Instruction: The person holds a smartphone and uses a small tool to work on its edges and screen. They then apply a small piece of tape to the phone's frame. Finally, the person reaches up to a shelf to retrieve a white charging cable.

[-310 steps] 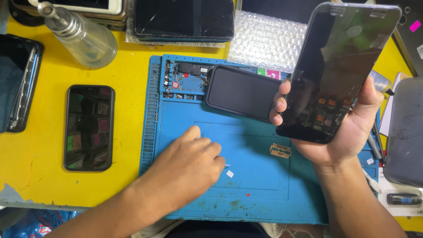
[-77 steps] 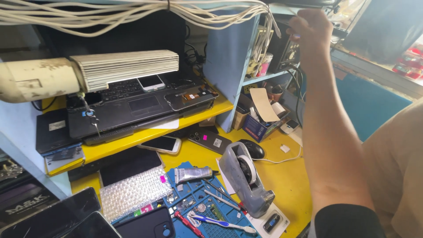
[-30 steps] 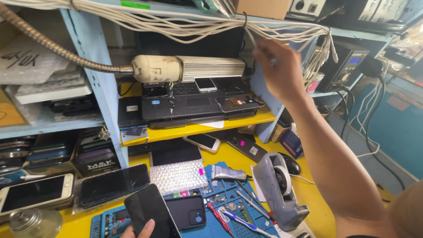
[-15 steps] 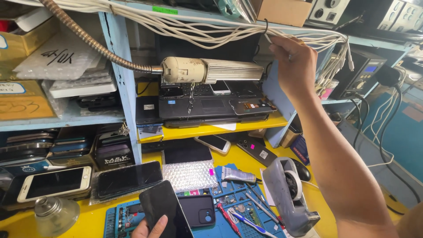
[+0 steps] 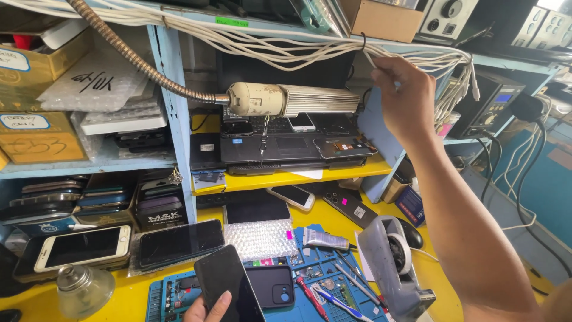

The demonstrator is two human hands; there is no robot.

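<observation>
Two hands at work: my right hand [image 5: 405, 98] is raised to the shelf edge, fingers pinched on a thin white cable [image 5: 370, 59] from the bundle of white cables [image 5: 286, 50] strung along the top, just right of the gooseneck lamp [image 5: 292, 99]. My left hand [image 5: 208, 309] (only partly in view at the bottom edge) grips a dark smartphone [image 5: 228, 290], tilted over the blue repair mat [image 5: 310, 280], beside a grey tape dispenser [image 5: 393, 268]
</observation>
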